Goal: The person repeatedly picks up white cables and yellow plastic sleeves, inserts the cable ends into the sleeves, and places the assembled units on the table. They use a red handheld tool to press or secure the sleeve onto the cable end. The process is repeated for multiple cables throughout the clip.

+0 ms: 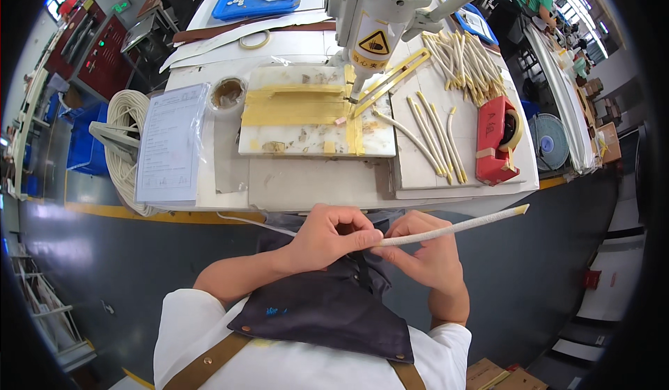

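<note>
Head view: left grip (pixel 334 236) and right grip (pixel 426 252) both pinch one white cord (pixel 460 228), off the desk (pixel 313 184) at 6 o'clock, yellow tip (pixel 523 209) pointing between 2 and 3. Light, even thumb pressure should avoid kinks. Loose cords (pixel 437 136) at 1 o'clock, beside red tape dispenser (pixel 490 135).

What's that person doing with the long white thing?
The person's left hand is pinching a pale cord in front of the table, with the right hand close against it. The cord's far end, at the right, has a yellowish tip. More cords with yellow ends lie on the table's right side, some near a red tape dispenser.
</note>
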A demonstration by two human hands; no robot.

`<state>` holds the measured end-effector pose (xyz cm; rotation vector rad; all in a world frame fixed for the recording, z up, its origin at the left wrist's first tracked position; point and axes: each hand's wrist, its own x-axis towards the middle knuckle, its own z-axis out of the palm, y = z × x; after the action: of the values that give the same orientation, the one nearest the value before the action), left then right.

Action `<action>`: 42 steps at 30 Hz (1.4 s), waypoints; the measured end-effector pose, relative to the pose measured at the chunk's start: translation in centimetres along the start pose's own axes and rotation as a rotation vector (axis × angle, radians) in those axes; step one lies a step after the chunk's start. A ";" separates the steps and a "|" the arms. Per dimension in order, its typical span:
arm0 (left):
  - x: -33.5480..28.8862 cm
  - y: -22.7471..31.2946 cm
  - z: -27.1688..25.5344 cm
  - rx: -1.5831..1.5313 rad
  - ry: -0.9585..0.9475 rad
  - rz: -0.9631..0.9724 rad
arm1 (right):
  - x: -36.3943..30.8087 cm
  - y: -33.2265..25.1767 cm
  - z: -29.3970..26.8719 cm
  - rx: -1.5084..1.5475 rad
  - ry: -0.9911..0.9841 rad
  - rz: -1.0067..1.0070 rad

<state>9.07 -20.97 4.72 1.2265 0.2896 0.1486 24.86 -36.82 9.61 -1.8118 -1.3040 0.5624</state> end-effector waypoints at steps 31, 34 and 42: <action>-0.2 -0.5 0.5 -0.310 -0.430 -0.354 | -0.2 2.8 3.7 0.704 0.285 -0.174; -1.1 -0.7 1.8 0.397 -0.098 0.326 | 0.4 1.0 4.4 0.853 0.430 -0.017; -1.1 -0.6 0.3 1.261 0.247 0.972 | -2.3 2.2 4.0 1.038 0.195 0.013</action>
<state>8.12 -21.70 4.35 2.5380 -0.0775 1.0841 22.32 -37.88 5.29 -0.9664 -0.6411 0.8394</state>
